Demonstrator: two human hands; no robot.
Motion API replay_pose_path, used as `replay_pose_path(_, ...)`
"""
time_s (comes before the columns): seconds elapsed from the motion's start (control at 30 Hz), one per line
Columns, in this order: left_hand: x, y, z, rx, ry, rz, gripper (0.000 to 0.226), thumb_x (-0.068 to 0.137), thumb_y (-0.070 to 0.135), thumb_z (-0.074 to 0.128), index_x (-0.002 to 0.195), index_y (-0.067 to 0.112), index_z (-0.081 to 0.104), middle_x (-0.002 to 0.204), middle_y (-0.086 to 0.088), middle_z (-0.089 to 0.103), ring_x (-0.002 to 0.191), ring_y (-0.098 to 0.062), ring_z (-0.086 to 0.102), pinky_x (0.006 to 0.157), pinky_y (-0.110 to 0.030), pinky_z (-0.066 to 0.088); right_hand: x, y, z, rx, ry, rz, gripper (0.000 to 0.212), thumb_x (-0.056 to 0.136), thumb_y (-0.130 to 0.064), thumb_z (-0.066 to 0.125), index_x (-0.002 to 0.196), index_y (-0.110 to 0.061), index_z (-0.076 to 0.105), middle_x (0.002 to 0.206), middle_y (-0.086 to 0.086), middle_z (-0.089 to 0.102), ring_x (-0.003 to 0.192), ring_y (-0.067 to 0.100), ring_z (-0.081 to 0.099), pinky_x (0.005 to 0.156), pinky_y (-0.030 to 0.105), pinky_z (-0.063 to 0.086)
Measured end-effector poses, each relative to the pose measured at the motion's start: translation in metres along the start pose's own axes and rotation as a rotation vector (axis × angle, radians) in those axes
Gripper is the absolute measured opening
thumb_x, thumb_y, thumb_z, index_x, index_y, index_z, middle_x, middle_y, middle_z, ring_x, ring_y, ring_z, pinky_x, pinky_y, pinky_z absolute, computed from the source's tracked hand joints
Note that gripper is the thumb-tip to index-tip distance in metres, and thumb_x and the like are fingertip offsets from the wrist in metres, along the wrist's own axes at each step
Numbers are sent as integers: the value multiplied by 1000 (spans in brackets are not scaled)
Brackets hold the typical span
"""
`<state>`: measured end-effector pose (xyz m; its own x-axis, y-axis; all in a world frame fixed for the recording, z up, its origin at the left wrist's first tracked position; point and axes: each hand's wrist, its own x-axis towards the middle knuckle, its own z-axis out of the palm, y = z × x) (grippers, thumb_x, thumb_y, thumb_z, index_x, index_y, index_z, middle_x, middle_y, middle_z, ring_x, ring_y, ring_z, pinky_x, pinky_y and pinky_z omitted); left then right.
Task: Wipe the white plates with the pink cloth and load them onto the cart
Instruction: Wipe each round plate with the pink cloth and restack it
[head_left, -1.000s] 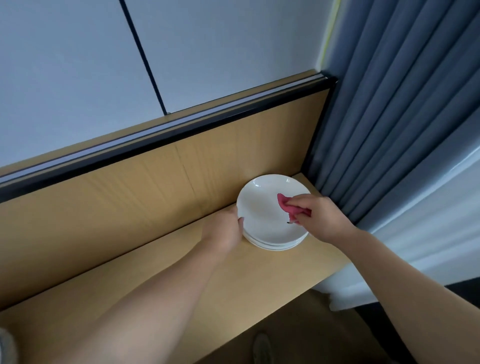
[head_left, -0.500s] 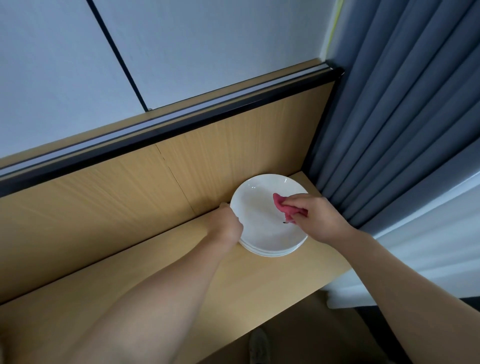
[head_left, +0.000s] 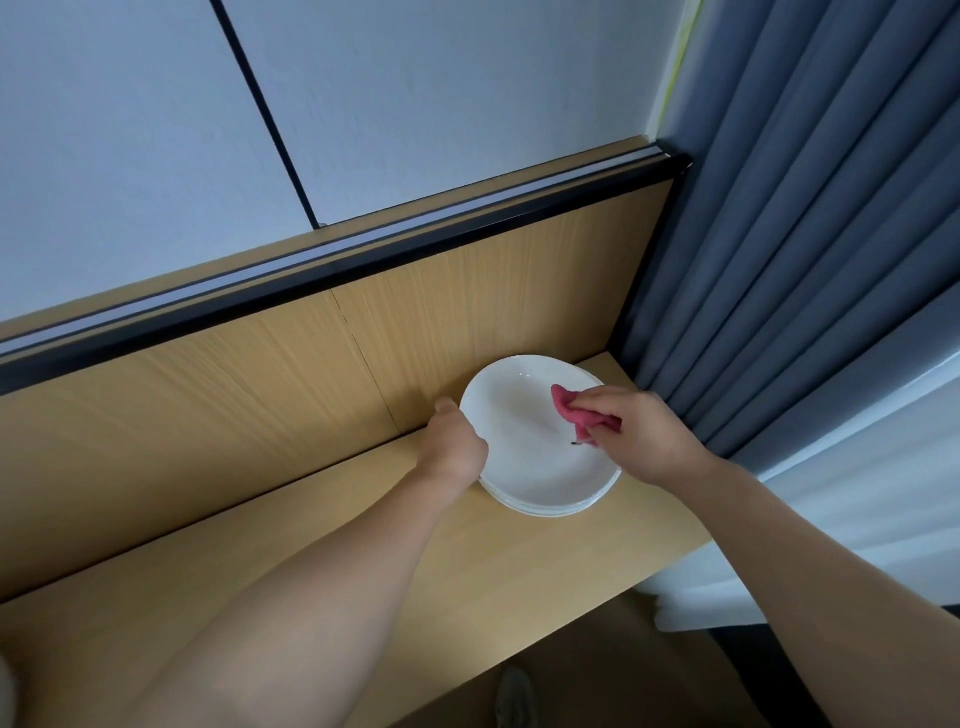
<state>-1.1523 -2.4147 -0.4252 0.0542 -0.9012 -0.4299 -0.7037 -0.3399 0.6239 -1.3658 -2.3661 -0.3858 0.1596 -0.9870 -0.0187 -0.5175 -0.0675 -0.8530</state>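
A small stack of white plates (head_left: 524, 441) sits at the far right end of a wooden counter (head_left: 467, 571), close to the back panel. My left hand (head_left: 454, 447) grips the left rim of the stack. My right hand (head_left: 644, 436) holds a bunched pink cloth (head_left: 576, 413) against the right side of the top plate. The cart is out of view.
A wooden back panel (head_left: 311, 374) with a black rail rises behind the counter. Blue-grey curtains (head_left: 805, 234) hang just right of the plates, with a white sheer curtain (head_left: 857, 493) below them. A shoe (head_left: 514, 696) shows on the floor under the counter edge.
The pink cloth and my right hand have shifted slightly over the top plate. My left hand keeps its hold on the rim. The view has swung a little.
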Motion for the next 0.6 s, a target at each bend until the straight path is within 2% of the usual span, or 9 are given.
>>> replay_pose_path(0.1, -10, -10, -7, -18, 21, 5, 24, 85, -3, 44, 106, 6, 37, 80, -3, 49, 63, -16, 47, 47, -28, 35, -1, -11, 0, -20, 3, -7, 38, 91, 8, 50, 107, -16, 75, 90, -1, 67, 82, 14, 63, 81, 17, 54)
replay_pose_path(0.2, -20, -22, -21, -27, 55, 10, 17, 89, -1, 42, 103, 7, 37, 78, 0, 45, 63, -14, 44, 49, -28, 33, 1, -26, 4, -18, 9, -31, 43, 90, 11, 50, 109, -19, 74, 89, 1, 67, 81, 15, 64, 79, 14, 52)
replay_pose_path(0.33, -34, -45, -45, -49, 109, 19, 13, 93, 3, 40, 105, 8, 38, 77, 3, 43, 65, -13, 43, 51, -27, 33, 6, -53, 23, 15, -12, -61, 38, 92, 8, 50, 106, -18, 75, 85, 7, 66, 76, 18, 62, 75, 11, 50)
replay_pose_path(0.47, -52, -80, -73, -71, 164, -17, 15, 93, 2, 40, 107, 6, 41, 78, 1, 45, 72, -20, 46, 53, -28, 34, 11, -81, 56, 49, -68, -38, 32, 93, 6, 50, 105, -11, 74, 85, 9, 64, 75, 16, 63, 63, 7, 46)
replay_pose_path(0.6, -73, -124, -99, -91, 203, -78, 13, 93, 3, 40, 105, 7, 41, 77, 1, 47, 68, -16, 46, 51, -27, 33, 13, -103, 100, 43, -130, -58, 34, 89, 10, 49, 104, -8, 74, 85, 8, 67, 76, 17, 66, 70, 9, 48)
